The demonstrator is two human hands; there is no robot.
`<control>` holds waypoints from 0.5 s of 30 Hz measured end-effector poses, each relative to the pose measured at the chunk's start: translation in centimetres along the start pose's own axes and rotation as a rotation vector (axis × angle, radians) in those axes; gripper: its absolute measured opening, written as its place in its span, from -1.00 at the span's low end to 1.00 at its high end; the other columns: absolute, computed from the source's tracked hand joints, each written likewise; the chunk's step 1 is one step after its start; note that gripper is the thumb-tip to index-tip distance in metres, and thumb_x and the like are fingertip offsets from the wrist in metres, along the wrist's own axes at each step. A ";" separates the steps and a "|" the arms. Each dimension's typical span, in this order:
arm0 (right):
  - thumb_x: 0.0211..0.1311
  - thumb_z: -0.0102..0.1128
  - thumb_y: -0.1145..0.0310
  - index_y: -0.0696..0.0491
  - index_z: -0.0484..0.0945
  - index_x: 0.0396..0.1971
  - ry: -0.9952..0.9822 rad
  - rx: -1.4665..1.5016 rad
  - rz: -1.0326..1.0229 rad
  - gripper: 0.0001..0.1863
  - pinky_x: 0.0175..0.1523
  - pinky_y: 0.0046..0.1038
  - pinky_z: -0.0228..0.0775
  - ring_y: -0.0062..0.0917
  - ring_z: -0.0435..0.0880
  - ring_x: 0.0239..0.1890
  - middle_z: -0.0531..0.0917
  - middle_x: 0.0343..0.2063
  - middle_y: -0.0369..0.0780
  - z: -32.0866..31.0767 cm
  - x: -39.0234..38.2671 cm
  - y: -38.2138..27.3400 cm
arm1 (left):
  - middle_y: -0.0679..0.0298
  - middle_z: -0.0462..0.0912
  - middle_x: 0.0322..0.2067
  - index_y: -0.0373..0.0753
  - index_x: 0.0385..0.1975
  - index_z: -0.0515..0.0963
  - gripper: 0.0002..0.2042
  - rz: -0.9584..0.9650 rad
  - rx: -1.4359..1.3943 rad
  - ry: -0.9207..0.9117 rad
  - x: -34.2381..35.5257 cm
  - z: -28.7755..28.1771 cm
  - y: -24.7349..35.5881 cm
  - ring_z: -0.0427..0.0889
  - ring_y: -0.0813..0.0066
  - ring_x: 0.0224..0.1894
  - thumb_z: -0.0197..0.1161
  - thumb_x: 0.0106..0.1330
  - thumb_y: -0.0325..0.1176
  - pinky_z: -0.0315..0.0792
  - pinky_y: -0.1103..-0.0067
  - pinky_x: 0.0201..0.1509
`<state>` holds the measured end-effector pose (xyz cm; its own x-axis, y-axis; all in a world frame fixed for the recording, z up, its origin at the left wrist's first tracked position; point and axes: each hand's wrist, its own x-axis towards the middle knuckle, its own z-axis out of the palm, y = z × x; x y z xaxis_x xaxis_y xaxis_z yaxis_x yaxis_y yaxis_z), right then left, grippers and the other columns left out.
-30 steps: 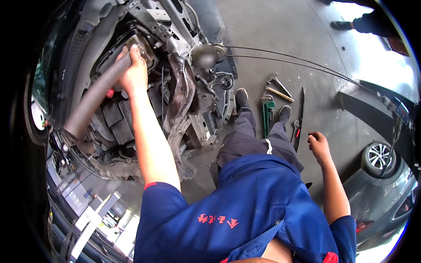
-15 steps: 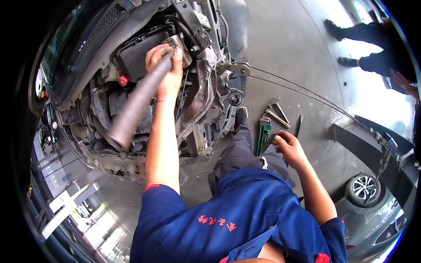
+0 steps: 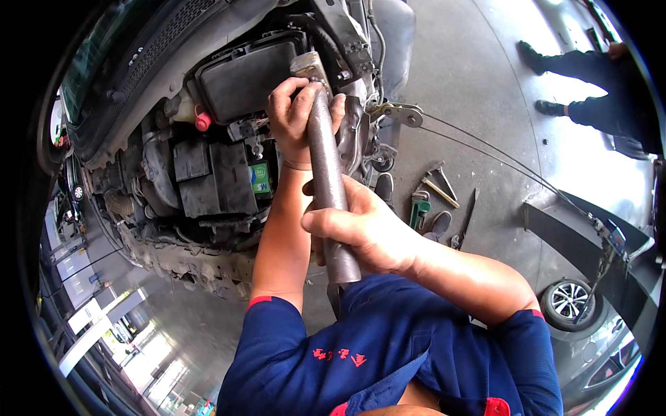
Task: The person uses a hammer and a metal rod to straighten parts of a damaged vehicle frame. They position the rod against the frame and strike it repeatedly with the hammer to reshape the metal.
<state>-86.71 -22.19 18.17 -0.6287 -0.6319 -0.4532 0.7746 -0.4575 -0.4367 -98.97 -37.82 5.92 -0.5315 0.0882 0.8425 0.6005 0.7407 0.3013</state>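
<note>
Both my hands are closed round a short-headed hammer [image 3: 323, 145] with a thick, grey-brown metal pipe for a handle. My left hand [image 3: 288, 125] grips it just below the blocky, worn head, fingers wrapped beside the metal. Nearer my body, my right hand [image 3: 371, 225] is wrapped round the lower part of the pipe, thumb across the top. The head lies over the inner edge of an open car engine bay, next to a black box cover [image 3: 250, 80]. The pipe's lower end points at my belly.
A car battery [image 3: 215, 179] sits in the engine bay. From a clamp [image 3: 402, 114] on the car's front, a cable runs right to a grey metal beam [image 3: 590, 229]. A green pipe wrench [image 3: 419, 208] and other tools lie on the floor. Another person's legs [image 3: 583, 90] are at upper right.
The hammer's handle has swung from the left over the engine bay to point toward my body. My right hand has come up from the right and taken hold of it.
</note>
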 end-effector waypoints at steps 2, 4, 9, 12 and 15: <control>0.20 0.38 0.37 0.14 0.33 0.12 -0.028 -0.010 -0.008 -0.45 -0.32 -0.40 0.60 -0.49 0.66 -0.43 0.58 -0.32 -0.22 -1.2 0.6 0.4 | 0.17 0.56 -0.12 -0.18 -0.15 0.64 -0.61 -0.073 0.032 -0.081 0.2 -0.1 0.5 0.60 0.19 -0.16 0.60 0.05 -0.24 0.53 0.35 -0.04; 0.19 0.40 0.34 0.14 0.36 0.10 -0.018 -0.049 -0.051 -0.46 -0.35 -0.41 0.59 -0.50 0.65 -0.45 0.58 -0.34 -0.22 -1.5 1.2 0.2 | 0.08 0.47 -0.01 -0.26 0.03 0.56 -0.50 -0.150 -0.062 -0.173 1.1 -0.5 0.8 0.61 0.19 -0.12 0.61 0.10 -0.32 0.57 0.37 -0.06; 0.21 0.39 0.31 0.13 0.42 0.03 0.012 -0.063 -0.062 -0.54 -0.36 -0.44 0.56 -0.52 0.63 -0.46 0.58 -0.38 -0.23 -1.1 1.7 -0.9 | -0.06 0.38 0.09 -0.38 0.25 0.29 -0.18 -0.209 -0.019 -0.207 1.0 -0.2 0.0 0.44 -0.03 0.14 0.60 0.07 -0.16 0.39 0.20 0.23; 0.21 0.39 0.28 0.13 0.43 -0.02 0.021 -0.045 -0.062 -0.56 -0.36 -0.46 0.54 -0.54 0.64 -0.45 0.58 -0.38 -0.23 -0.6 1.3 -1.5 | -0.10 0.37 0.11 -0.44 0.26 0.28 -0.16 -0.447 -0.007 -0.405 0.1 0.2 -1.4 0.49 -0.03 0.13 0.60 0.07 -0.15 0.44 0.21 0.20; 0.23 0.39 0.24 0.14 0.47 -0.14 0.041 0.001 -0.036 -0.63 -0.35 -0.46 0.55 -0.55 0.65 -0.38 0.59 -0.37 -0.23 0.0 1.4 -2.9 | -0.11 0.41 0.12 -0.50 0.29 0.26 -0.18 -0.885 -0.249 -0.562 0.0 -0.2 -2.3 0.59 0.11 0.10 0.57 0.13 -0.23 0.56 0.32 0.10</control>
<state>-89.83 -21.73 18.87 -0.6583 -0.5890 -0.4688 0.7516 -0.4802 -0.4522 -100.23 -39.60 5.31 -0.9971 -0.0719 -0.0256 -0.0606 0.5410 0.8389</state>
